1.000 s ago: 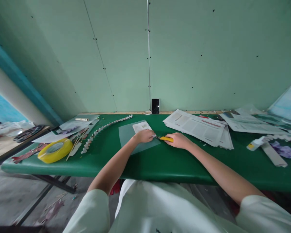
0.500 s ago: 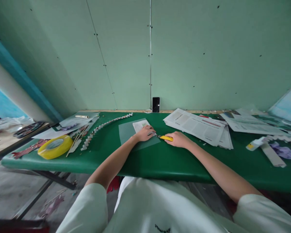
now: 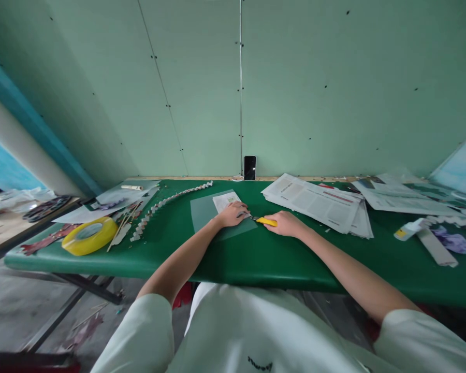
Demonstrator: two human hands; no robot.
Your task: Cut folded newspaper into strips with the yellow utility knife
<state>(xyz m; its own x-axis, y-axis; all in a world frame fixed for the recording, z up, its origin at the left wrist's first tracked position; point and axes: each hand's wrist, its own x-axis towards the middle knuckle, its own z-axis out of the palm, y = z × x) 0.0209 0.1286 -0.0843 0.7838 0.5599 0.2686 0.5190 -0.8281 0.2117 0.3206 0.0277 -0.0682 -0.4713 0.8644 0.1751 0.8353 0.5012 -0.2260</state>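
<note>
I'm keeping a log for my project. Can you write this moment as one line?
left hand: pressing paper piece on translucent mat | right hand: gripping yellow utility knife, blade toward paper | table: green

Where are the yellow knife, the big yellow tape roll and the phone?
yellow knife (image 3: 266, 221), head view, on its handle.
yellow tape roll (image 3: 89, 236), head view, on its outer rim.
phone (image 3: 249, 167), head view, on its dark screen.

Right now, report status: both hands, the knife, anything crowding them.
Left hand flat on paper sheet. Right hand gripping yellow utility knife, blade at paper's edge. Newspaper stack close on the right, not touching.
</note>
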